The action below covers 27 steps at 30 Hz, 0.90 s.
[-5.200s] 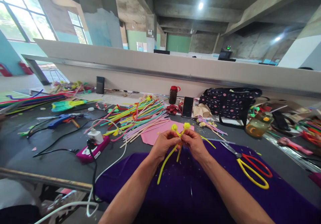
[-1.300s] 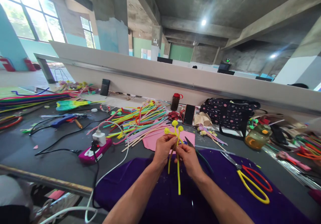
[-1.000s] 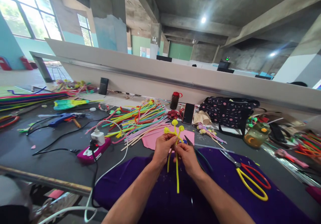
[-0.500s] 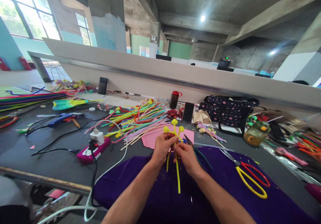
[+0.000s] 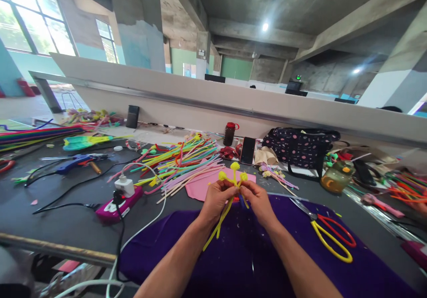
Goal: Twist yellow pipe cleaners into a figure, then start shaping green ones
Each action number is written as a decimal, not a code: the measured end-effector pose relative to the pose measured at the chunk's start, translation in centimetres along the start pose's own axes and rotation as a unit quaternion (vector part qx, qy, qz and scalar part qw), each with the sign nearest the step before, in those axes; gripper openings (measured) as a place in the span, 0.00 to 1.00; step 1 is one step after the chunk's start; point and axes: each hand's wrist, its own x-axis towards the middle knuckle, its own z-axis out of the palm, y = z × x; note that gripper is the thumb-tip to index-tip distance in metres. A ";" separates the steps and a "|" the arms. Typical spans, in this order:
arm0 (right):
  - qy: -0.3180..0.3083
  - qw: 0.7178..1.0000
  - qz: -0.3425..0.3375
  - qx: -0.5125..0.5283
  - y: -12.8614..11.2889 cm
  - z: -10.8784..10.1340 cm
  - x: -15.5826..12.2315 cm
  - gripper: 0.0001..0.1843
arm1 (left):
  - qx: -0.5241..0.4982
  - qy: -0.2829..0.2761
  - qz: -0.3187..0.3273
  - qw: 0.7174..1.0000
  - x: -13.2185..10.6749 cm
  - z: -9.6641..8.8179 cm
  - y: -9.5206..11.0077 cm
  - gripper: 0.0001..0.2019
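Yellow pipe-cleaner stems with round, curled heads [image 5: 235, 167] are held up in front of me, over the purple cloth [image 5: 167, 240]. My left hand [image 5: 216, 200] pinches them just below the heads, and their loose ends hang down to the left under it. On the other side, my right hand [image 5: 257, 200] has its fingertips closed on the same stems, close against the left hand. Something small in red and blue shows between the hands, too hidden to name. Behind them lies a pink sheet [image 5: 196, 190]. Scissors [image 5: 333, 240] with red and yellow handles rest on the cloth at right.
Colourful pipe cleaners [image 5: 180, 160] lie heaped behind left. A purple power strip [image 5: 118, 207] with cords and a blue glue gun [image 5: 75, 162] are at left. At the back stand a phone [image 5: 247, 150], a dark bottle [image 5: 229, 134], a patterned bag [image 5: 296, 149] and a green bottle [image 5: 336, 175].
The yellow stems have turned, their lower ends swinging to the left. My right hand has moved slightly up and right. The dark-bladed tool beside it no longer shows clearly.
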 end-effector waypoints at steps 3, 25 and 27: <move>-0.019 0.995 0.033 0.087 0.6 0.4 -0.1 0.10 | -0.005 -0.014 -0.006 1.000 -0.4 0.5 0.2 0.10; 0.038 0.987 0.091 0.128 1.1 0.8 -0.3 0.12 | 0.088 -0.034 -0.025 0.995 0.3 -0.5 -0.5 0.11; 0.034 0.991 0.078 0.101 1.1 0.5 -0.2 0.11 | 0.098 -0.034 -0.021 0.994 0.3 -0.6 -0.4 0.11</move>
